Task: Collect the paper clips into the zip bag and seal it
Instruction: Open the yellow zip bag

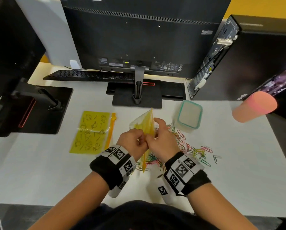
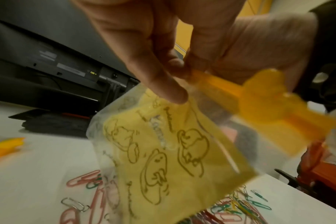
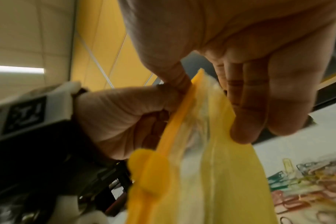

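Both hands hold a yellow zip bag point(image 1: 144, 126) on edge above the white table point(image 1: 56, 171), its orange zip strip toward me. My left hand point(image 1: 139, 141) pinches the orange strip point(image 2: 207, 78) between thumb and fingers. My right hand point(image 1: 153, 138) has its thumb on the strip point(image 3: 180, 115) and its fingers point(image 3: 246, 106) on the bag's other wall. The orange slider point(image 2: 265, 94) point(image 3: 144, 163) sits toward the strip's near end. Several coloured paper clips point(image 1: 187, 146) point(image 2: 86, 180) point(image 3: 307, 181) lie scattered on the table under and right of the bag.
A second yellow zip bag point(image 1: 92, 131) lies flat to the left. A clear box with a teal-rimmed lid point(image 1: 189, 114) stands right of the hands, a pink cylinder point(image 1: 255, 107) farther right. Monitor stands point(image 1: 137, 100), a keyboard point(image 1: 89, 75) and a computer tower point(image 1: 238, 55) line the back.
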A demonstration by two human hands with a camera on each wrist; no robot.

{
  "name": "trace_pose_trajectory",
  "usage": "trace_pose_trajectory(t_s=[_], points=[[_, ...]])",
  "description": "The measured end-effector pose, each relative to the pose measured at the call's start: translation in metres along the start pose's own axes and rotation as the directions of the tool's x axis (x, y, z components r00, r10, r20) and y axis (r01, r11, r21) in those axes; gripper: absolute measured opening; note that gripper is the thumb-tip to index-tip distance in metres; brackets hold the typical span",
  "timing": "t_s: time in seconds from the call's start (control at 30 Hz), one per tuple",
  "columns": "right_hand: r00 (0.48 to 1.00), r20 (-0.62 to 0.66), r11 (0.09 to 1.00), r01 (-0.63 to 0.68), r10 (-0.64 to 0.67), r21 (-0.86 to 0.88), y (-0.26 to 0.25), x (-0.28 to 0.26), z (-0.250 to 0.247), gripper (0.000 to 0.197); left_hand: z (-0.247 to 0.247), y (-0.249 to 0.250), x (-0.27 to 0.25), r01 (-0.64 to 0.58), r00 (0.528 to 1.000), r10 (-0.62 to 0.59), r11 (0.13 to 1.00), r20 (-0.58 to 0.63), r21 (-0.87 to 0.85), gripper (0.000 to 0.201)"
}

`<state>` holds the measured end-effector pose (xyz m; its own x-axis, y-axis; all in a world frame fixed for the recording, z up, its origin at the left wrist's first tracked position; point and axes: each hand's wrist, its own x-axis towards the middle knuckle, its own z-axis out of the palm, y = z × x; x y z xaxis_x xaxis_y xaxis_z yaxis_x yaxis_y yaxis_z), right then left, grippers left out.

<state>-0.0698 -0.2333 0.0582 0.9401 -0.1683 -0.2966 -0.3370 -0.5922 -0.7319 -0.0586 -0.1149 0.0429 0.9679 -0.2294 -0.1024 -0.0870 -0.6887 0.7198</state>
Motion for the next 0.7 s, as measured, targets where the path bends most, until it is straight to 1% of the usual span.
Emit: trace_pose_trajectory(t_s=[0.07, 0.13, 0.2, 0.27, 0.3, 0.33, 0.37, 0.4, 0.43, 0.47, 0.5, 0.53, 0.57, 0.6, 0.67, 0.7], points=[[1.0, -0.001, 1.0, 0.005, -0.005, 0.011, 0.001, 0.001, 0.001, 0.057, 0.002, 0.002, 0.0, 0.01, 1.0, -0.01, 1.0, 0.023, 0.028, 0.034], [1.0, 0.001, 1.0, -0.001, 0.001, -0.014, 0.006, 0.004, 0.0, 0.061, -0.002, 0.003, 0.002, 0.057, 0.998, -0.058, 0.998, 0.026, 0.002, 0.028], [1.0, 0.021, 0.997, 0.019, -0.018, -0.072, 0.01, 0.002, -0.004, 0.071, -0.015, -0.002, 0.01, 0.164, 0.985, -0.167, 0.985, -0.047, -0.054, 0.023], [0.999, 0.023, 0.992, 0.048, -0.045, -0.12, 0.015, -0.003, -0.007, 0.083, -0.034, -0.011, 0.02, 0.274, 0.948, -0.29, 0.953, -0.134, -0.127, 0.022], [0.998, 0.005, 0.988, 0.064, -0.064, -0.143, 0.017, -0.006, -0.008, 0.086, -0.043, -0.014, 0.023, 0.303, 0.934, -0.324, 0.941, -0.151, -0.151, 0.022], [0.993, -0.033, 0.978, 0.102, -0.11, -0.182, 0.018, -0.008, -0.008, 0.086, -0.049, -0.015, 0.025, 0.311, 0.931, -0.333, 0.938, -0.149, -0.154, 0.023], [0.979, -0.066, 0.951, 0.168, -0.191, -0.26, 0.02, -0.009, -0.006, 0.084, -0.053, -0.013, 0.025, 0.3, 0.94, -0.316, 0.945, -0.131, -0.129, 0.025], [0.949, -0.089, 0.897, 0.252, -0.303, -0.362, 0.021, -0.009, -0.003, 0.079, -0.052, -0.009, 0.024, 0.281, 0.953, -0.288, 0.956, -0.093, -0.087, 0.026], [0.905, -0.105, 0.839, 0.331, -0.411, -0.432, 0.021, -0.009, -0.001, 0.074, -0.05, -0.004, 0.021, 0.262, 0.963, -0.265, 0.963, -0.052, -0.054, 0.027], [0.872, -0.101, 0.803, 0.388, -0.479, -0.453, 0.02, -0.009, 0.001, 0.071, -0.047, 0.001, 0.018, 0.259, 0.966, -0.259, 0.965, -0.018, -0.04, 0.027], [0.85, -0.081, 0.776, 0.431, -0.521, -0.46, 0.019, -0.01, 0.002, 0.07, -0.044, 0.004, 0.015, 0.263, 0.965, -0.263, 0.964, -0.002, -0.044, 0.027], [0.846, -0.042, 0.759, 0.453, -0.531, -0.467, 0.021, -0.01, 0.003, 0.07, -0.042, 0.007, 0.014, 0.273, 0.962, -0.273, 0.96, 0.001, -0.06, 0.028], [0.858, -0.004, 0.757, 0.451, -0.514, -0.474, 0.022, -0.011, 0.003, 0.068, -0.042, 0.008, 0.014, 0.284, 0.958, -0.285, 0.956, -0.007, -0.072, 0.029], [0.889, 0.03, 0.772, 0.412, -0.456, -0.483, 0.023, -0.012, 0.003, 0.065, -0.044, 0.009, 0.014, 0.283, 0.958, -0.285, 0.956, -0.018, -0.072, 0.03], [0.949, 0.069, 0.806, 0.298, -0.307, -0.512, 0.029, -0.008, 0.004, 0.054, -0.047, 0.01, 0.012, 0.235, 0.972, -0.236, 0.971, -0.022, -0.048, 0.031], [0.97, 0.098, 0.828, 0.24, -0.221, -0.507, 0.033, -0.006, 0.004, 0.05, -0.049, 0.012, 0.01, 0.2, 0.98, -0.201, 0.98, -0.015, -0.015, 0.031]])
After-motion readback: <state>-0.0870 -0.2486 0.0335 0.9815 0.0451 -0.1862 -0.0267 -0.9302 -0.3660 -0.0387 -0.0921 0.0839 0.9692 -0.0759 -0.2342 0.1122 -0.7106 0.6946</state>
